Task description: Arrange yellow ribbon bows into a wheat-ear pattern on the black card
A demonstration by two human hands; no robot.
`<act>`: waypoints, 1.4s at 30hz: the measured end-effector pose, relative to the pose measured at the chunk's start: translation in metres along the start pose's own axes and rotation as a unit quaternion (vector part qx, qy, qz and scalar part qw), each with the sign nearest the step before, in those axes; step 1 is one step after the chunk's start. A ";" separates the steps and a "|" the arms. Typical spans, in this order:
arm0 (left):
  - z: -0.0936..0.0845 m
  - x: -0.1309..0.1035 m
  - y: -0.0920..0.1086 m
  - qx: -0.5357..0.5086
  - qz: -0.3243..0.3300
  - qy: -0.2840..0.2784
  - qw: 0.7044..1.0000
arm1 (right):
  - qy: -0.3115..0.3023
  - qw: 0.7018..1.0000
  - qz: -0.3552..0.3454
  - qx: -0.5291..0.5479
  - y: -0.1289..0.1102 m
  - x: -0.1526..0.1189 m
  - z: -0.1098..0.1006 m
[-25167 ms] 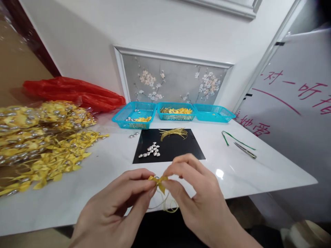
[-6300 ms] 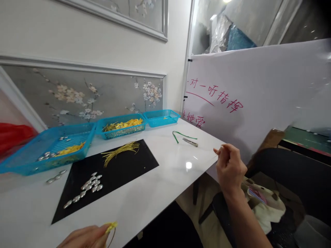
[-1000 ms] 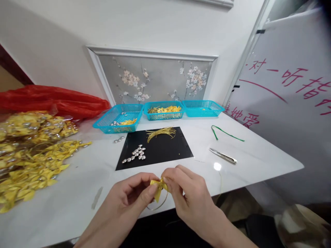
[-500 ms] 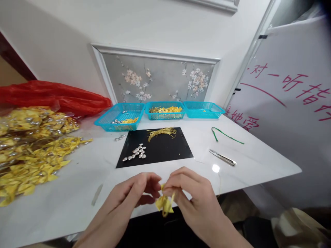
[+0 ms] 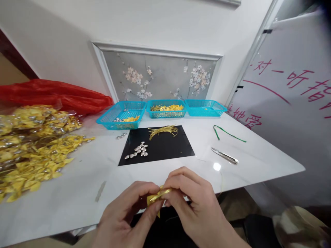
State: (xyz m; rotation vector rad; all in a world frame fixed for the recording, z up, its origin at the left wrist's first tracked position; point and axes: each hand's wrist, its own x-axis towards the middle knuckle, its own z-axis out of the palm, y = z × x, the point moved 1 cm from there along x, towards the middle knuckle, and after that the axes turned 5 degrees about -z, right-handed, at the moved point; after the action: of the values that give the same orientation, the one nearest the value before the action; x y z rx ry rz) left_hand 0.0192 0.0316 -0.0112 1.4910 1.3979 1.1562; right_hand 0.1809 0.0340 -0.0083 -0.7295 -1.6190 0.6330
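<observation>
Between my fingertips, at the near table edge, is a small yellow ribbon piece (image 5: 153, 198) with a shiny gold strip across it. My left hand (image 5: 133, 206) pinches its left end between thumb and fingers. From the other side, my right hand (image 5: 192, 196) grips it with thumb and index finger. Fingers cover much of the piece. Beyond the hands lies a black mat (image 5: 165, 150). On it are a cluster of silver beads (image 5: 140, 149) and a bundle of gold cords (image 5: 164, 131).
Three blue baskets (image 5: 103, 120) line the wall, some holding beads and yellow pieces. Yellow ribbon pieces (image 5: 38, 168) with beads are heaped at left by red mesh fabric (image 5: 64, 98). Silver thread snips (image 5: 224, 156) and a green ribbon (image 5: 230, 133) lie at right.
My left hand has come in from beside the ribbon piece and now pinches its left end. The piece has turned from hanging down to lying crosswise between both hands.
</observation>
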 end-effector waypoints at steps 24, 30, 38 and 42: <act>-0.021 0.012 -0.008 -0.067 -0.157 -0.181 0.969 | -0.100 0.990 0.091 0.031 -0.014 0.010 -0.016; -0.025 0.008 -0.003 -0.117 -0.208 -0.183 0.954 | -0.049 0.974 0.167 0.144 -0.004 0.014 -0.003; -0.034 0.006 0.002 -0.228 -0.302 -0.103 0.920 | -0.077 0.978 0.153 0.116 0.002 0.007 -0.021; -0.043 0.011 -0.014 -0.264 -0.338 -0.132 0.894 | -0.089 0.988 0.107 0.069 0.005 0.003 -0.024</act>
State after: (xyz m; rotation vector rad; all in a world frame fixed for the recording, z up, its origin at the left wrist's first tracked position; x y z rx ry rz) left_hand -0.0264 0.0416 -0.0107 0.6535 1.1412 0.7562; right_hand 0.2052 0.0398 -0.0067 -0.7668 -1.6515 0.9801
